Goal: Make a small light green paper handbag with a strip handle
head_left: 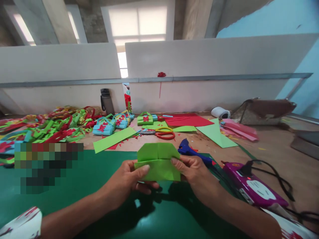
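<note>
You hold a folded green paper point(158, 166) above the table point(271, 156), its long axis running left to right, with your left hand point(129, 181) pinching its left end and your right hand point(193, 169) its right, both equally near.

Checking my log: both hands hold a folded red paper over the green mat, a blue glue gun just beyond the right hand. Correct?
One slip: the head view shows the folded paper is light green, not red. Left hand and right hand do hold it over the green mat, the blue glue gun just beyond the right hand.
</note>
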`<state>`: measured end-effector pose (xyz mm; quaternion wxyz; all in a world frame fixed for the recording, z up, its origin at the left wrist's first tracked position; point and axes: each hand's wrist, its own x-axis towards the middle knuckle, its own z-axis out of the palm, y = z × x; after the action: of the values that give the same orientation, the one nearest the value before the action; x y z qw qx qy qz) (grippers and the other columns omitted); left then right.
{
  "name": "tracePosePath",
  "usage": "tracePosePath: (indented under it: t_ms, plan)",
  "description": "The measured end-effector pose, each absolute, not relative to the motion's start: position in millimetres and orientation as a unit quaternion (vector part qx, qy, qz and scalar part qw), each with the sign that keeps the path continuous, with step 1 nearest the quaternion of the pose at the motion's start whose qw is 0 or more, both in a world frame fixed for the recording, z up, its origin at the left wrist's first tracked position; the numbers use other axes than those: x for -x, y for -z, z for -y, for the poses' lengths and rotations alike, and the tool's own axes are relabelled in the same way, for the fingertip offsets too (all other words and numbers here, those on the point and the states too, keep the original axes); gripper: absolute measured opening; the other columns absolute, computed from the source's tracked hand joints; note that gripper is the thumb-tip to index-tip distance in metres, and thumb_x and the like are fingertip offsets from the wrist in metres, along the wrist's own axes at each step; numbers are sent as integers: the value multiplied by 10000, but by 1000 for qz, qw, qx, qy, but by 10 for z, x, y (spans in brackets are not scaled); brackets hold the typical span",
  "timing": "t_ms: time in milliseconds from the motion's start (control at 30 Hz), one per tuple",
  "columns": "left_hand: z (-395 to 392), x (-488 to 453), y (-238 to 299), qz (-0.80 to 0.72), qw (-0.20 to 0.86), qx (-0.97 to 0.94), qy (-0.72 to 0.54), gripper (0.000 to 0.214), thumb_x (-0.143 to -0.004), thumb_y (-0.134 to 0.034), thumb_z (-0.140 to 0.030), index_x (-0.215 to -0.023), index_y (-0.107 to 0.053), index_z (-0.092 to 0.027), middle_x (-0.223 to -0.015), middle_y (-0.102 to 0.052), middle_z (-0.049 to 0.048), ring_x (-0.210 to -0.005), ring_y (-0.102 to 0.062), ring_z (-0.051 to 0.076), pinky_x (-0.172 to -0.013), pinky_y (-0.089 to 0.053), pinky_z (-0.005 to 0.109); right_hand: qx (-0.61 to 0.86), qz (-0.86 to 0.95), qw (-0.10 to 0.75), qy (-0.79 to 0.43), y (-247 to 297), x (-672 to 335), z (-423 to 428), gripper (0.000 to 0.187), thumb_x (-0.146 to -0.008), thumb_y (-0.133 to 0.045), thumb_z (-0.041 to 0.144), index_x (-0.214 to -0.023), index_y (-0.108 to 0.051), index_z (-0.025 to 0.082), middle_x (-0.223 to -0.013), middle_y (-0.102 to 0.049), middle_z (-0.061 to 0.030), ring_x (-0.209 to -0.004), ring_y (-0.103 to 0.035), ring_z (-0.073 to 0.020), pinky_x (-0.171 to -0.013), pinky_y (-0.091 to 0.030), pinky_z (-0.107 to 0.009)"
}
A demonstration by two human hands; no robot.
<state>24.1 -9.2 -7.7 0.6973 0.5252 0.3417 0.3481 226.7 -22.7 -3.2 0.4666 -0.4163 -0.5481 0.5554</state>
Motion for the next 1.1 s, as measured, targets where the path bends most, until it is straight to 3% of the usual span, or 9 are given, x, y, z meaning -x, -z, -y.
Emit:
tracePosePath:
  t_ms: [100, 200, 333, 533, 700, 900, 1100]
  plan:
    - [93, -242, 41, -314, 732, -491, -351, 427, -883, -435, -444, -1100, -607, -120, -980, -667, 157, -755, -655, 220, -534, -494, 256, 419, 567, 460, -539, 8, -2271, 246, 265, -804, -605, 418, -897, -716, 197, -643, -609, 24, -572, -508, -108, -513, -402, -209]
    - [107, -246, 10, -311, 745, -480, -343, 455, -899, -367, -429, -1150, -575, -112, -985, -661, 170, -759, -647, 229, -519, -484, 253, 413, 576, 458, -538, -17, -2265, 263, 236, -816, -600, 390, -892, -717, 199, -674, -629, 22, -587, -513, -106, -547, -415, -211]
    - [128, -256, 11, -332, 735, -475, -351, 434, -871, -419, -430, -1088, -584, -93, -923, -659, 156, -767, -634, 236, -529, -489, 270, 409, 566, 458, -550, -30, -2249, 260, 246, -813, -603, 400, -879, -713, 190, -700, -648, 3, -615, -542, -130, -636, -459, -260]
    - [118, -277, 44, -401, 710, -431, -385, 363, -748, -607, -447, -873, -578, -107, -756, -635, 81, -655, -598, 193, -568, -499, 313, 402, 543, 456, -580, -9, -2232, 256, 278, -791, -621, 434, -888, -704, 187, -707, -669, -18, -590, -582, -150, -625, -487, -282]
    - [130, -263, 31, -389, 729, -408, -389, 249, -768, -614, -401, -794, -586, -154, -683, -628, 27, -604, -597, 179, -538, -515, 303, 409, 527, 456, -589, -40, -2216, 266, 348, -752, -658, 450, -982, -667, 189, -818, -691, -36, -638, -629, -165, -623, -506, -274]
    - [131, -246, -14, -379, 749, -411, -356, 253, -819, -556, -365, -885, -638, -135, -706, -646, 42, -588, -598, 171, -470, -520, 274, 443, 530, 492, -529, -45, -2228, 260, 600, -715, -695, 439, -1225, -500, 191, -959, -662, -74, -783, -638, -191, -683, -525, -300]
    - [100, -229, -11, -367, 709, -460, -389, 336, -854, -507, -398, -968, -662, -123, -697, -651, 45, -610, -605, 175, -544, -517, 283, 402, 595, 498, -487, -40, -2228, 289, 475, -835, -582, 358, -1271, -434, 244, -1082, -621, -66, -919, -617, -189, -791, -511, -320]
